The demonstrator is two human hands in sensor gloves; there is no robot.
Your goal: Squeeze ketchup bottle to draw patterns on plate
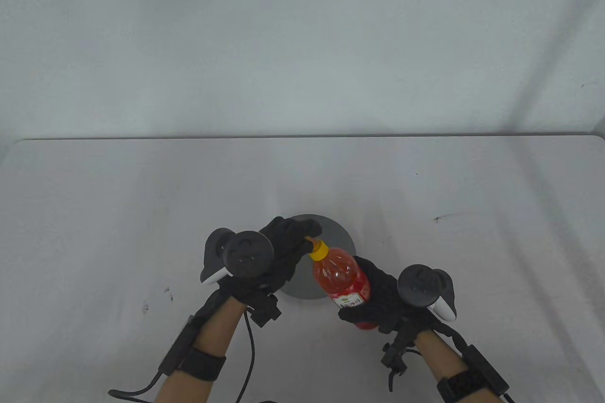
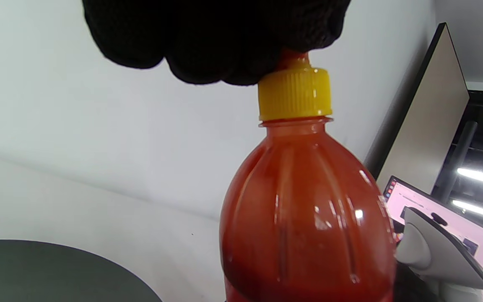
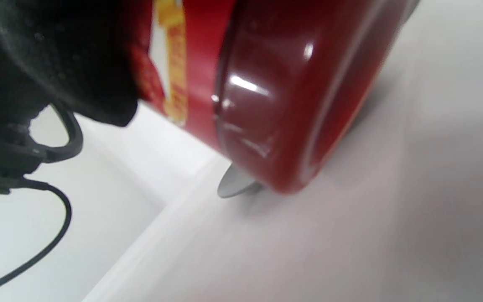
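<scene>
Your right hand (image 1: 378, 299) grips the ketchup bottle (image 1: 341, 280) around its label, tilted toward the grey plate (image 1: 331, 233) just beside it, so your left hand (image 1: 279, 252) can pinch the nozzle tip above the yellow cap (image 2: 294, 94), likely uncapping it.

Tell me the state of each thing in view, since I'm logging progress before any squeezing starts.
ketchup bottle: tilted, nearly full, gripped around its body by the right hand.
yellow cap: on the bottle, its tip covered by the left hand fingers.
plate: dark, on the table, no ketchup visible on it.
</scene>
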